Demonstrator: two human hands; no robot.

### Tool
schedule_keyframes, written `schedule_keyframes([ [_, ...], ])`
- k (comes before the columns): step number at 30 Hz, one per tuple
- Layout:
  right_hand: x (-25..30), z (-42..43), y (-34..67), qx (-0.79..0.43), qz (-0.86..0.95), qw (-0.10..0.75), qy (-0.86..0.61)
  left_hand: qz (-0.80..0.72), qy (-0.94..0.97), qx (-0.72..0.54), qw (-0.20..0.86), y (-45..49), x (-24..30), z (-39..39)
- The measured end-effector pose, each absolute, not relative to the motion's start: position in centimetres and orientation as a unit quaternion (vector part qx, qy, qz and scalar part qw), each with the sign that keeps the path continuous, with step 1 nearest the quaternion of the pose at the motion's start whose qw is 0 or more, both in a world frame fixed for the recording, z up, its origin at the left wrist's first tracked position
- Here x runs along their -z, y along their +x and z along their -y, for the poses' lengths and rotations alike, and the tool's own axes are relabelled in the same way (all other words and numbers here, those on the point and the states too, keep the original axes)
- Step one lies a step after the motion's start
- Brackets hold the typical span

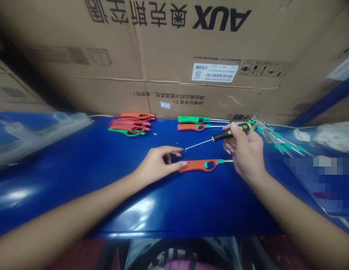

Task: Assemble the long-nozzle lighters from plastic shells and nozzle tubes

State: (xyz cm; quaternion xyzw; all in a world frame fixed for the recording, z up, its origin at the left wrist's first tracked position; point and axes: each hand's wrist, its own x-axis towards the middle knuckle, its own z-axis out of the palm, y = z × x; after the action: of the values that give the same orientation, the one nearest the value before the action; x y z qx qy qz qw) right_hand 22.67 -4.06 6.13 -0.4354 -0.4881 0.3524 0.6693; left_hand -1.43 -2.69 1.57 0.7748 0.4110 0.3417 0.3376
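A screwdriver [232, 132] with a black and yellow handle is in my right hand [246, 152], its thin shaft slanting down to the left. Something small, which looks like a screw [185, 150], sits at its tip. My left hand [156, 163] has thumb and forefinger apart, the thumb resting on the butt end of an orange gas lighter [195, 165]. This lighter lies flat on the blue table, with a green trigger and a metal tube pointing right, partly hidden behind my right hand. My left fingertips are close to the screwdriver tip without visibly gripping it.
Behind lie a green lighter [191, 119] and an orange lighter [188, 127]. Several orange, red and green lighter bodies [131, 123] lie left of them. Metal tubes with green parts [278, 138] are heaped at the right. A large cardboard box [163, 52] walls off the blue table's [191, 206] back.
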Motion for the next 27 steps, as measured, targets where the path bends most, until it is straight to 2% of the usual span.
schedule_keyframes([
  [4, -6.0, 4.3, 22.4, -0.377, 0.489, 0.651, -0.441, -0.384, 0.741, -0.396, 0.383, -0.9, -2.1, 3.5],
  [14, -5.8, 4.7, 22.3, -0.424, 0.477, 0.647, -0.418, -0.347, 0.781, -0.407, 0.322, -0.9, -3.0, 4.1],
  [20, -5.6, 5.0, 22.3, -0.365, 0.525, 0.629, -0.443, -0.334, 0.802, -0.394, 0.300, -1.0, -2.6, 4.1],
  [27, -6.3, 6.4, 22.1, -0.235, 0.628, 0.563, -0.483, -0.263, 0.876, -0.349, 0.205, -1.4, -2.4, 4.0],
])
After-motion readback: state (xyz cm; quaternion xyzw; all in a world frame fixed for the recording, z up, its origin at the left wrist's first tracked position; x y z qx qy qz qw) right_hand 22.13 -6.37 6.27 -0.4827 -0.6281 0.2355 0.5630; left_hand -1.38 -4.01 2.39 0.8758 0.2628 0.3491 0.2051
